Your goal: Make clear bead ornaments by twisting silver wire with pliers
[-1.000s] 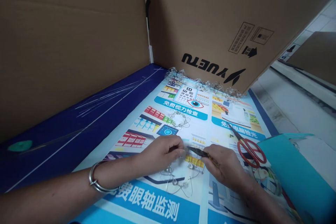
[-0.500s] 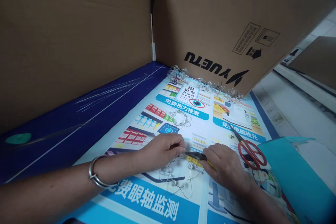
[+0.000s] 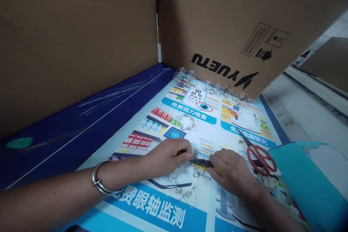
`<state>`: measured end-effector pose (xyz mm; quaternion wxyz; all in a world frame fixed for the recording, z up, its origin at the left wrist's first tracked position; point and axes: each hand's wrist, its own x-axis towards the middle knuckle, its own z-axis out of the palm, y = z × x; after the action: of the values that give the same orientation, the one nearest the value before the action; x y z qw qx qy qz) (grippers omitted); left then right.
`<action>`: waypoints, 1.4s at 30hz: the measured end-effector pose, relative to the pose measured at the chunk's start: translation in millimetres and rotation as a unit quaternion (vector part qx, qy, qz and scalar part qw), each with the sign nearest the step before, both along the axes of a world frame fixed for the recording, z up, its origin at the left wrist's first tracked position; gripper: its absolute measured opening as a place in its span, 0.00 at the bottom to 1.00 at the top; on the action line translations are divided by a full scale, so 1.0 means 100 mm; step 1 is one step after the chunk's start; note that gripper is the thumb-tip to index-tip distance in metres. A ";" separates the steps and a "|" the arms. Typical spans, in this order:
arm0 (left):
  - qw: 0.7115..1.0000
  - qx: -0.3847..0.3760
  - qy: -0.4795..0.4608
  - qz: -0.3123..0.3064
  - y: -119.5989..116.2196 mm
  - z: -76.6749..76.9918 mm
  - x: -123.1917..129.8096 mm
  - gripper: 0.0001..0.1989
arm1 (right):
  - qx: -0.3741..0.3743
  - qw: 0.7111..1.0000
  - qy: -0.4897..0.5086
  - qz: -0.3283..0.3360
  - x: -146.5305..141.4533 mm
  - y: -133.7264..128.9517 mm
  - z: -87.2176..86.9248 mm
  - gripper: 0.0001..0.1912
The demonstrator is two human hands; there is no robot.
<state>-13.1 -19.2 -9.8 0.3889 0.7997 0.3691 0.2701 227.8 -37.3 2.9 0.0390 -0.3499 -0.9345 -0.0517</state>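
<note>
Shaping a strand of thin wire and clear beads (image 3: 178, 185) with pliers appears to be the step in hand. The strand lies loose on a printed poster sheet (image 3: 152, 203), directly under and between both hands, and its end runs up to the left fingers (image 3: 187, 155). Those fingers are closed together at the pliers' tip, but whether they pinch the wire is too fine to tell. The right fingers (image 3: 217, 159) are closed around the yellow handles of needle-nose pliers (image 3: 202, 163), whose black nose points left and meets the left fingers. The next move seems to call for a firm bite on the wire near the nose, with the left hand (image 3: 167, 156) steadying the strand. The right hand (image 3: 231, 175) rests just beside the strand. A metal bangle (image 3: 99, 177) circles the left wrist. Red-handled scissors (image 3: 258, 159) lie to the right, near a teal folder (image 3: 301, 177). A second beaded wire ring (image 3: 187, 122) lies farther out, and a beaded tangle (image 3: 212, 87) runs along a cardboard panel (image 3: 231, 14).
</note>
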 end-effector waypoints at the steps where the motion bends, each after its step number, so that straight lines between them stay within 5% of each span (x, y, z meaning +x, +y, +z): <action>1: 1.000 0.004 0.002 0.001 0.00 0.00 0.00 0.06 | -0.007 1.000 0.005 0.000 0.00 0.00 0.00 0.11; 26: 1.000 0.002 0.031 0.002 0.01 -0.02 0.00 0.06 | 0.034 0.998 -0.058 0.017 -0.05 0.00 0.05 0.12; 42: 0.998 0.013 -0.013 -0.055 0.05 0.08 -0.08 0.08 | -0.118 0.989 0.067 -0.050 0.03 0.06 0.02 0.12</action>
<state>-20.8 -13.7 -1.4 0.3979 0.8199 0.3161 0.2635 230.9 -31.1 4.6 0.0576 -0.4011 -0.9107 0.0807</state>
